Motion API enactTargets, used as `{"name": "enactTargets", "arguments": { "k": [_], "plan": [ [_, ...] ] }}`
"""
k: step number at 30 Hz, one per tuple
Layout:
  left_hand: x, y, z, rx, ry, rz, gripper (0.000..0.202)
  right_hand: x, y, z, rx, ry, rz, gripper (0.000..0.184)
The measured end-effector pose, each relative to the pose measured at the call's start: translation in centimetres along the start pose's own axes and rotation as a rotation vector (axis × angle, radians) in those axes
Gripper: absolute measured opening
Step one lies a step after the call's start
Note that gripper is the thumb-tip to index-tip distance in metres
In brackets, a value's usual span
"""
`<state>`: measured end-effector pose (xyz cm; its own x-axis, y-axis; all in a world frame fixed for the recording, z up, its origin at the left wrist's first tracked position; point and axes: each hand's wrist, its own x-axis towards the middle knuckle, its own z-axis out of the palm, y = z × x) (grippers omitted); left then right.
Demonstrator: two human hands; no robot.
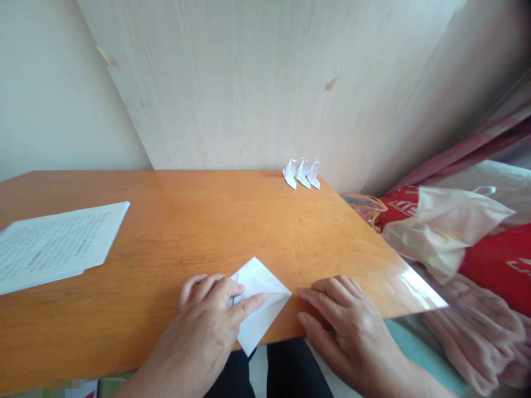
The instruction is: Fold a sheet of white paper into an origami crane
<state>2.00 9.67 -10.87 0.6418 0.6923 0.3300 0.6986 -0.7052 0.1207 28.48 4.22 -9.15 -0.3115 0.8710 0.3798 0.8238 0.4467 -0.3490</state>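
A sheet of white paper, folded into a diamond with a crease across its middle, lies near the front edge of the table. My left hand holds it at its left side, the thumb flat on top and the fingertips over the left corner, which they partly hide. Just beyond the right-hand corner of the paper, my right hand rests on the tabletop. Its thumb and forefinger are apart with nothing between them; the other fingers are bent.
The wooden table meets a pale panel at the back. Several small folded paper figures stand at the far right corner. Printed sheets lie on the left. Right of the table are a white plastic bag and red bags.
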Motion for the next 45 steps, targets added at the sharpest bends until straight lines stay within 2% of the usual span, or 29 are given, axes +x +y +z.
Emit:
{"name": "enactTargets", "arguments": {
  "k": [5,9,12,18,22,26,32,40,45],
  "plan": [
    [0.1,0.1,-0.2,-0.027,-0.042,-0.016,0.055,0.8,-2.3,0.7,-0.003,0.068,-0.252,0.035],
    [0.3,0.4,-0.7,-0.056,-0.088,-0.049,0.041,1.3,-3.5,2.0,-0.078,0.004,-0.351,0.040],
    [0.4,0.7,-1.0,-0.079,-0.093,-0.064,0.039,1.3,-3.8,2.7,-0.115,-0.020,-0.342,0.042],
    [0.3,0.7,-1.6,-0.110,-0.146,-0.108,0.056,1.0,-4.1,3.4,-0.169,0.033,-0.325,0.040],
    [0.0,0.3,-2.3,-0.211,-0.106,-0.141,0.060,0.8,-4.2,3.7,-0.202,0.039,-0.326,0.042],
    [0.0,-0.4,-3.1,-0.342,-0.115,-0.213,0.064,0.7,-4.1,3.6,-0.203,0.013,-0.324,0.044],
    [0.8,-1.7,-3.2,-0.484,-0.137,-0.306,0.049,0.8,-3.9,3.4,-0.230,-0.012,-0.328,0.044],
    [1.9,-2.0,-2.8,-0.477,-0.119,-0.310,0.032,0.7,-3.8,3.6,-0.237,0.019,-0.355,0.043],
    [1.8,-1.7,-2.4,-0.413,-0.075,-0.267,0.036,0.6,-3.8,3.9,-0.245,0.034,-0.362,0.042]
  ]
}}
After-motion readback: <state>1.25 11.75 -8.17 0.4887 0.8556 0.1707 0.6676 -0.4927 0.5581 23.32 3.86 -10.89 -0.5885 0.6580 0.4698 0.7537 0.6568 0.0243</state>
